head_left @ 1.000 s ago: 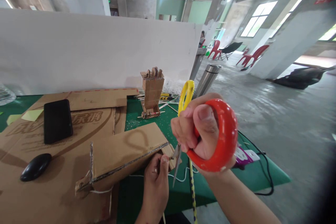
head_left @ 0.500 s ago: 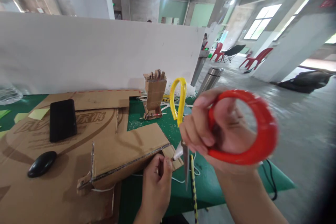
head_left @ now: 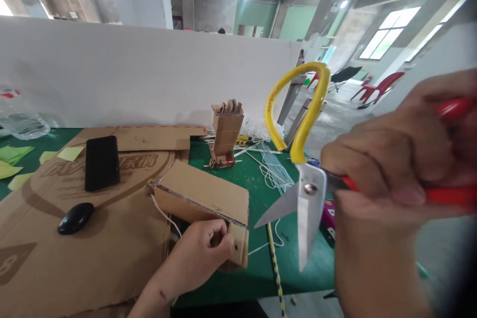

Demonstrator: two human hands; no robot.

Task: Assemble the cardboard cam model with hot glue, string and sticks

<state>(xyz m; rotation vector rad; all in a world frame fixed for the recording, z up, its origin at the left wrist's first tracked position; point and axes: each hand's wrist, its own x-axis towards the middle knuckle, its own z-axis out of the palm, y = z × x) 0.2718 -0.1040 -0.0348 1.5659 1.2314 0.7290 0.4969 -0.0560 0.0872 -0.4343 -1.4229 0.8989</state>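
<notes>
My right hand (head_left: 402, 169) grips the red handle of a pair of scissors (head_left: 303, 189), raised close to the camera with the blades apart and pointing down. The yellow handle (head_left: 298, 104) sticks up free. My left hand (head_left: 203, 253) holds the near corner of a folded cardboard piece (head_left: 204, 196) that rests on the green mat (head_left: 257, 184). A white string (head_left: 164, 213) runs from the cardboard towards my left hand.
A large flat cardboard sheet (head_left: 74, 253) carries a black phone (head_left: 102, 162) and a black mouse (head_left: 75, 218). A small cardboard stand (head_left: 226, 131), sticks, a striped pencil (head_left: 275, 263), sticky notes (head_left: 15, 159) and a white partition (head_left: 149, 69) lie behind.
My right hand lifted the scissors up and right, close to the camera, and the blades have opened. My left hand turned and pulled the cardboard piece so it now lies flatter.
</notes>
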